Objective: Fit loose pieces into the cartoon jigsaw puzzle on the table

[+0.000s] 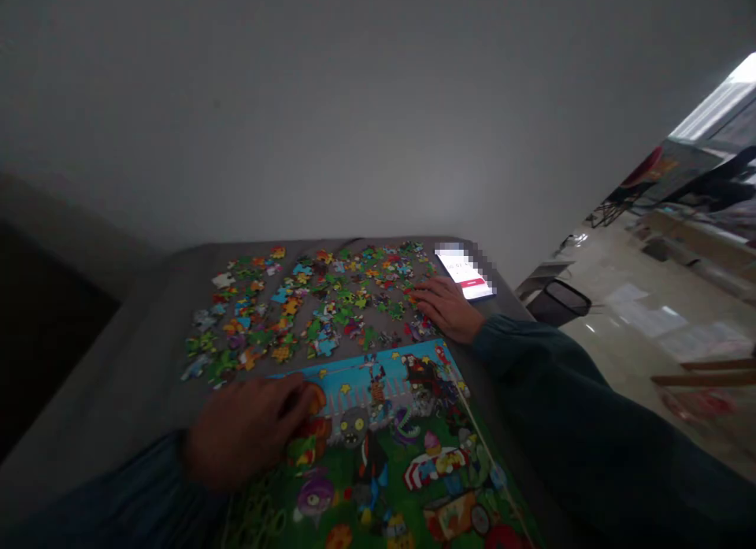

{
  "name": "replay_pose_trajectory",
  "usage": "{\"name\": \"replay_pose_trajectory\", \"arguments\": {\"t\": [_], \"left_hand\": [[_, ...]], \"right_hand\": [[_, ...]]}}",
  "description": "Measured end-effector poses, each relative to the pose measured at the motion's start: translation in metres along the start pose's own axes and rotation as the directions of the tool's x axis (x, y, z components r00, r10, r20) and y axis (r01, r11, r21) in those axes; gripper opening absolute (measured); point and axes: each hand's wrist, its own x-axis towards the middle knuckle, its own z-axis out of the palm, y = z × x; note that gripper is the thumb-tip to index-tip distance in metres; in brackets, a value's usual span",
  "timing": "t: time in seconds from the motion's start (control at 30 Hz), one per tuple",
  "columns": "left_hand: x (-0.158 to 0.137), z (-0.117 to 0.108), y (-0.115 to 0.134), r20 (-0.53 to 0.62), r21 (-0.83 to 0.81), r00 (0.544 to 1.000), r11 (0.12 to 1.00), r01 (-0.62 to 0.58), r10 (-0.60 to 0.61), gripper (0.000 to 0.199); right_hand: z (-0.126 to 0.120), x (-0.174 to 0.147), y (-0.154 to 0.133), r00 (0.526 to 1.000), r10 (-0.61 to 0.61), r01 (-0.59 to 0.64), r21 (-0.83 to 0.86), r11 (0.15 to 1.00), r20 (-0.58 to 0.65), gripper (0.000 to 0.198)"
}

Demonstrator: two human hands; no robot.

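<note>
My right hand (449, 306) lies palm down at the right side of the loose jigsaw pieces (339, 305), its fingers stretched out and touching some of them. Nothing shows gripped in it. Across the upper left part of a cartoon picture sheet (383, 446) rests my left hand (251, 423), somewhat dark and blurred. Its thumb and forefinger are bent but apart, and I see no piece between them. The sheet shows zombies and plants, with a blue strip along its top. My left hand hides its upper left corner.
A phone (466, 273) with a lit screen lies beyond my right hand at the table's far right corner. The grey table (153, 320) stands against a pale wall (354, 124). To the right is a shiny floor (638, 320) with furniture on it.
</note>
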Motion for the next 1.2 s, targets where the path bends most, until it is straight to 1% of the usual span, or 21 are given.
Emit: {"name": "replay_pose_trajectory", "arguments": {"t": [0.17,0.23,0.3,0.4,0.47,0.53,0.6,0.7,0.8,0.87,0.93,1.0,1.13,1.2], "left_hand": [[-0.003,0.002,0.001,-0.071,0.044,0.997,0.999,-0.022,0.025,0.05],[-0.005,0.001,0.002,-0.088,0.052,0.996,0.998,-0.028,0.032,0.049],[-0.007,0.0,0.004,-0.096,0.055,0.994,0.998,-0.041,0.046,0.048],[-0.011,-0.003,0.006,-0.107,0.042,0.993,0.998,-0.049,0.054,0.046],[-0.014,-0.003,0.007,-0.123,0.033,0.991,0.998,-0.048,0.052,0.046],[-0.015,-0.002,0.007,-0.141,0.026,0.989,0.998,-0.049,0.052,0.046],[-0.016,0.001,0.006,-0.163,0.021,0.985,0.998,-0.054,0.056,0.045],[-0.015,0.006,0.004,-0.2,0.016,0.978,0.998,-0.056,0.058,0.045],[-0.015,0.009,0.003,-0.234,0.015,0.971,0.999,-0.05,0.052,0.046],[-0.015,0.01,0.003,-0.24,0.015,0.97,0.999,-0.044,0.046,0.045],[-0.016,0.009,0.004,-0.235,0.014,0.971,0.999,-0.032,0.034,0.044],[-0.017,0.007,0.005,-0.221,0.011,0.975,1.0,-0.021,0.023,0.044],[-0.02,0.001,0.008,-0.171,0.006,0.985,1.0,-0.003,0.004,0.043],[-0.021,-0.001,0.009,-0.155,0.004,0.988,1.0,0.001,-0.001,0.043]], "right_hand": [[0.002,-0.001,-0.004,1.0,-0.013,0.014,0.017,1.0,-0.011,0.046],[-0.005,0.001,-0.006,1.0,-0.018,0.018,0.008,1.0,0.02,0.047],[-0.018,0.011,-0.006,0.999,-0.008,0.009,-0.02,1.0,0.05,0.048],[-0.044,0.044,-0.011,0.996,-0.005,0.013,-0.089,0.996,0.085,0.048],[-0.057,0.078,-0.023,0.986,-0.058,0.074,-0.097,0.993,0.155,0.046],[-0.061,0.116,-0.045,0.964,-0.137,0.156,-0.064,0.986,0.226,0.044],[-0.054,0.152,-0.076,0.948,-0.195,0.209,-0.031,0.977,0.252,0.041],[-0.03,0.197,-0.133,0.923,-0.289,0.285,0.054,0.957,0.256,0.037],[-0.004,0.225,-0.183,0.897,-0.355,0.348,0.075,0.935,0.265,0.035],[0.011,0.237,-0.206,0.888,-0.372,0.362,0.086,0.928,0.27,0.035],[0.022,0.244,-0.219,0.879,-0.383,0.371,0.099,0.923,0.284,0.033],[0.029,0.249,-0.224,0.859,-0.404,0.387,0.118,0.915,0.314,0.031],[0.034,0.256,-0.223,0.799,-0.457,0.428,0.163,0.889,0.392,0.031],[0.034,0.258,-0.221,0.777,-0.47,0.438,0.177,0.881,0.418,0.032]]}}
